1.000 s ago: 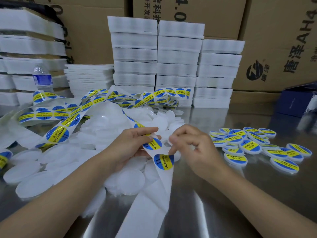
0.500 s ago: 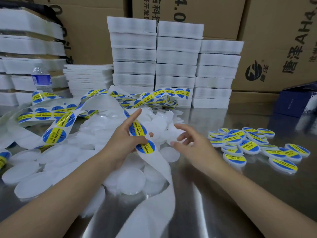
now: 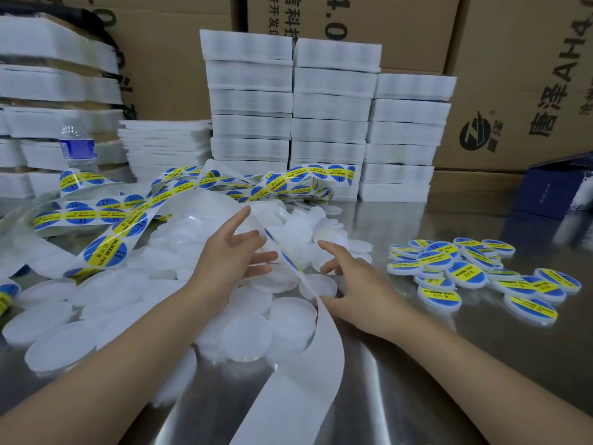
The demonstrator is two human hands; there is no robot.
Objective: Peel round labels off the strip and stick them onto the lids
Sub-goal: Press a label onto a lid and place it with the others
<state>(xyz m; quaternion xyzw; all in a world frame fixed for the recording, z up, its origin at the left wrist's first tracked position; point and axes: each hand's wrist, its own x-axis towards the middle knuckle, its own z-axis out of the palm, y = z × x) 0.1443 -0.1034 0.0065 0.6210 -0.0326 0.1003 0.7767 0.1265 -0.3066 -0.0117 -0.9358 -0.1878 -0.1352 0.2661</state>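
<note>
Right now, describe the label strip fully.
The label strip is a glossy white backing ribbon carrying round blue labels with a yellow band reading SOLDERING PASTE. It loops in a tangle over the plain white lids at left and back of the steel table. Between the open left hand and right hand it twists edge-on; its stripped, bare end runs toward the camera. Whether either hand touches it is unclear.

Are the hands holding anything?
Nothing is plainly held: left hand and right hand are open, fingers spread, with the label strip passing between them.
</note>
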